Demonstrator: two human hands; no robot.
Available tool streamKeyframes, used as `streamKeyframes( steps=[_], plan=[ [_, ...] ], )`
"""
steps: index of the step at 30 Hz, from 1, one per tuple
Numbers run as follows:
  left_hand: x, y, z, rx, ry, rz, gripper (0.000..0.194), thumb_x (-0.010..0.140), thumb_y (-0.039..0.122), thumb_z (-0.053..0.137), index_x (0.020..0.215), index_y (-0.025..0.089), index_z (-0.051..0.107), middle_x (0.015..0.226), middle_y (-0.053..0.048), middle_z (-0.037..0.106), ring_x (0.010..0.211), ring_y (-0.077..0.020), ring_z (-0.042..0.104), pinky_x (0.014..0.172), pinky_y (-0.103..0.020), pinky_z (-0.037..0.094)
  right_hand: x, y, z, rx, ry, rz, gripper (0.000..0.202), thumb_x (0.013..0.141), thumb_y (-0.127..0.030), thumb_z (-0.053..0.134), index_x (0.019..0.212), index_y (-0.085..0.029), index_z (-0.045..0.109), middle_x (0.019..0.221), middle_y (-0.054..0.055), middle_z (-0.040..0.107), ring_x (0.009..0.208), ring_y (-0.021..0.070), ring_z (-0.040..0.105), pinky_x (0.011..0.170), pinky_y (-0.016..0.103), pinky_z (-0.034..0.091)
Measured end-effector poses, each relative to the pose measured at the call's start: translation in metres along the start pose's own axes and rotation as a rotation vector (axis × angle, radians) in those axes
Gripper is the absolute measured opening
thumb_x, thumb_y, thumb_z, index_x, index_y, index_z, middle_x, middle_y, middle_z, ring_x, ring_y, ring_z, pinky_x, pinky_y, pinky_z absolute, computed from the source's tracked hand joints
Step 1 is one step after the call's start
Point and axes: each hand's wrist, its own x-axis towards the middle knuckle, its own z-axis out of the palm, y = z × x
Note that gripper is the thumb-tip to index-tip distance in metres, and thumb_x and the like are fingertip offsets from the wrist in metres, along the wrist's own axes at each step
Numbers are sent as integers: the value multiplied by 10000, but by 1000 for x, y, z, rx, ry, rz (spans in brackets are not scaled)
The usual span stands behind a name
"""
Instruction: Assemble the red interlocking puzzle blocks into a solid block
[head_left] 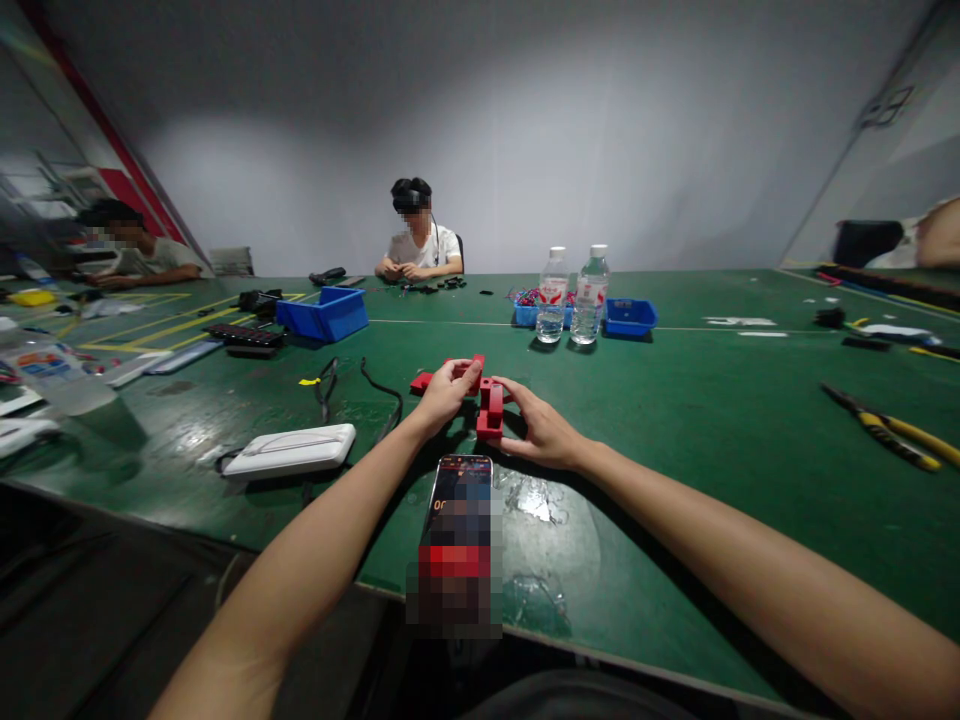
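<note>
The red plastic bracket [480, 392] is pinched by the left hand [444, 392] and right hand [541, 428], its long axis running left-right, roughly flat.

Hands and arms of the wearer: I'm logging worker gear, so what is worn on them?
Nothing that shows. The left hand and right hand are bare, without gloves, rings or watch; both forearms are uncovered right down to the frame's lower edge, no sleeve in view.
</note>
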Motion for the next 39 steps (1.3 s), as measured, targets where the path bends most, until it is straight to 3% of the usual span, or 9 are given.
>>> streamKeyframes(
  steps=[9, 39],
  plan=[
    [2, -6, 5, -203, 23, -54, 533, 652, 588, 693, 879, 113, 615, 809, -44, 643, 722, -126, 580, 738, -267, 460, -1, 4, 2, 23, 11, -3, 784, 780, -364, 660, 1427, -243, 234, 1397, 133, 436, 1252, 280, 473, 1038, 505, 406],
    [0, -7, 6, -259, 18, -65, 519, 612, 544, 745, 887, 118, 634, 828, -47, 654, 743, -127, 595, 772, -270, 463, -1, 5, 3, 27, 11, 8, 789, 781, -365, 659, 1432, -257, 226, 1412, 131, 423, 1270, 282, 460, 1050, 522, 393]
  ],
)
